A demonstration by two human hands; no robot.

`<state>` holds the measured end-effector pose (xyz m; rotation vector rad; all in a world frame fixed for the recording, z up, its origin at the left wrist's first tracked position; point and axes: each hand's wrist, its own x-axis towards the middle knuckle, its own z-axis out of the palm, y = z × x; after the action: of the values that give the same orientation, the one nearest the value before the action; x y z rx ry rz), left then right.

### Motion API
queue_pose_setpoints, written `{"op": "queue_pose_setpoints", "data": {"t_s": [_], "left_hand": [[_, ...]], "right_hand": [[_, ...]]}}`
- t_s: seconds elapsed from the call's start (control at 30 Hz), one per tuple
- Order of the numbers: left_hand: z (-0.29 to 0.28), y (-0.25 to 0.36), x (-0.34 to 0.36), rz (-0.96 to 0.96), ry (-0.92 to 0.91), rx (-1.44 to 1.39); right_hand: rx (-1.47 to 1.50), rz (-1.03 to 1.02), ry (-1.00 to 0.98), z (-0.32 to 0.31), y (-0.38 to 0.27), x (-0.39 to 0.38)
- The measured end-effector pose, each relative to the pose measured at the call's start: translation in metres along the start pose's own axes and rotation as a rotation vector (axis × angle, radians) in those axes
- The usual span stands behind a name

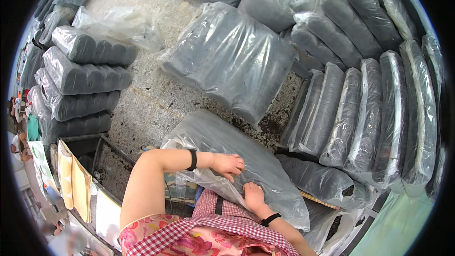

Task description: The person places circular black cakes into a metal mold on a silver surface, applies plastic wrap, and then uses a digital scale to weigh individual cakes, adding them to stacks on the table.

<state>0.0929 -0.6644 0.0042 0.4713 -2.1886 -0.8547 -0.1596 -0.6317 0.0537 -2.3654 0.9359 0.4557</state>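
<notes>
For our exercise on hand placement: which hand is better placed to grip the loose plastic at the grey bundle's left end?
Probably the left hand: it is nearer the loose plastic, and its forearm crosses that end. The right hand lies farther right.

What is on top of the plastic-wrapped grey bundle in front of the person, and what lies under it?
On the plastic-wrapped grey bundle are the left hand and right hand. What lies directly under it cannot be seen: the bundle covers it.

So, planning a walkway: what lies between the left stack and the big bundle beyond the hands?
Head view: speckled floor, with a crumpled clear plastic sheet farther back.
</notes>
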Motion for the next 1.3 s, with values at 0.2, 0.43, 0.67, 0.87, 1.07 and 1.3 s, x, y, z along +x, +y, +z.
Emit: {"op": "queue_pose_setpoints", "data": {"t_s": [0.2,0.43,0.67,0.87,1.07,1.3], "left_hand": [[0.045,-0.039,0.000,0.051,-0.155,-0.092],[0.017,-0.007,-0.003,0.012,-0.013,-0.042],[0.039,-0.014,0.006,0.168,-0.104,-0.111],[0.039,-0.007,-0.008,0.018,-0.003,-0.020],[0.025,0.008,-0.013,-0.178,0.023,0.056],[-0.011,-0.014,0.001,-0.485,0.269,0.219]], "right_hand": [[-0.001,-0.024,0.003,-0.004,0.001,0.004],[0.056,-0.039,0.065,-0.002,0.005,0.003],[0.075,-0.044,0.070,0.001,0.008,0.002],[0.068,-0.042,0.093,0.012,0.021,0.006],[0.109,-0.002,0.094,0.008,0.034,0.009],[0.114,-0.066,0.135,0.005,0.031,0.008]]}}
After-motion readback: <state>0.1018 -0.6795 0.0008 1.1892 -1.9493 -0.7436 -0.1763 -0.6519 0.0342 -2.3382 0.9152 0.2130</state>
